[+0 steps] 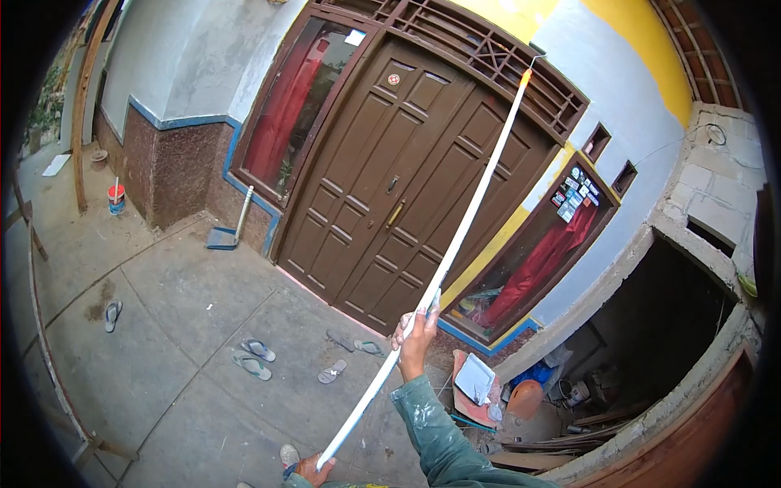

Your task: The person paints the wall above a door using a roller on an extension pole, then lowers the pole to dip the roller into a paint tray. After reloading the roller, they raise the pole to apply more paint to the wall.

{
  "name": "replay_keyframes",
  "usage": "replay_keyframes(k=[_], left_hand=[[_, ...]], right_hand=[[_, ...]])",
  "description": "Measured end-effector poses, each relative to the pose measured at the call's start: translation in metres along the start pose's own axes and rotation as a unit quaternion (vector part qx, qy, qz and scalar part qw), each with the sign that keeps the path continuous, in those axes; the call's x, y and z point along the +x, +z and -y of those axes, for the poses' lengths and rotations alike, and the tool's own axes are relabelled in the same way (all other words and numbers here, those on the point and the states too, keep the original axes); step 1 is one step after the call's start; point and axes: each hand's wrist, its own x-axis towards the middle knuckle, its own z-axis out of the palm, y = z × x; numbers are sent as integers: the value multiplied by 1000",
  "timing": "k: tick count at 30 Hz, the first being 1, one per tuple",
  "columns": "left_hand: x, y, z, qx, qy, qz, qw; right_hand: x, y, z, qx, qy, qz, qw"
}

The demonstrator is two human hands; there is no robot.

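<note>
A long white pole [470, 213] runs diagonally from the bottom centre up to the top right. My right hand [417, 333] is wrapped round its middle part, the sleeve green and paint-spotted. Lower down, my left hand [312, 469] grips the pole's bottom end. An orange tip [525, 78] and a thin metal frame sit at the far end. A small dark roller [536, 49] on that frame is near the yellow and pale wall [622, 69] above the door grille; whether it touches the wall cannot be told.
Brown double doors [390, 179] stand ahead between windows with red curtains. Sandals [252, 366] and a dustpan [221, 237] lie on the concrete floor. A paint tray [474, 378] is at the lower right, beside a dark opening [651, 325] with planks. A red can [116, 199] stands left.
</note>
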Motion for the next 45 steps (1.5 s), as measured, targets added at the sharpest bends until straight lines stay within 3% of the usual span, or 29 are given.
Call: replay_keyframes(k=[10,13,15,22,24,27,34,42,45], left_hand=[[1,7,24,25,27,21,999],[-1,13,33,8,38,-19,999],[3,3,4,-50,6,11,999],[43,-14,-92,-42,-21,11,999],[53,-21,-126,-21,71,-13,997],[82,-13,-129,-3,103,-11,995],[138,-7,-212,-34,95,-2,995],[218,5,-299,-71,207,-8,976],[235,-7,-339,-78,208,20,975]], right_hand=[[-4,-4,-6,-23,-6,-2,1000],[-4,-5,-8,-8,-9,9,1000],[2,-1,-2,-2,-10,6,1000],[51,7,36,-1,-46,7,999],[68,9,50,-4,-56,8,998],[95,8,69,-1,-80,12,997],[178,7,126,-16,-130,28,991],[292,7,196,-10,-153,48,987],[325,13,222,-1,-170,60,984]])
